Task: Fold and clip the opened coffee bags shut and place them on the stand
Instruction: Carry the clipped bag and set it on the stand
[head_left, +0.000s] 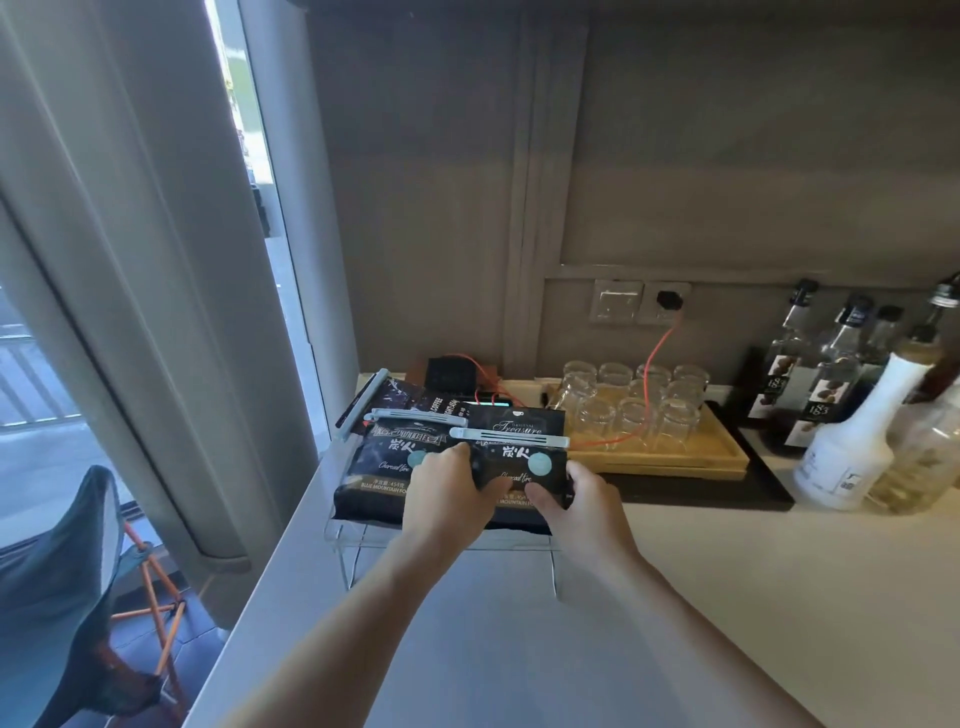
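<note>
I'm holding the clipped coffee bag (524, 467) on the clear stand (363, 540), sitting right beside another clipped bag (379, 462). My left hand (447, 493) and right hand (571, 506) are both curling around its sides, thumbs pressing the front. Glass cups (634, 410) are sitting on a wooden tray (675, 460) nearby.

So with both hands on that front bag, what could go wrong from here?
The clipped bag held by the left hand and right hand may slide off the clear stand's front edge. Pushed back, it could knock the neighbouring bag or snag the orange cable.
</note>
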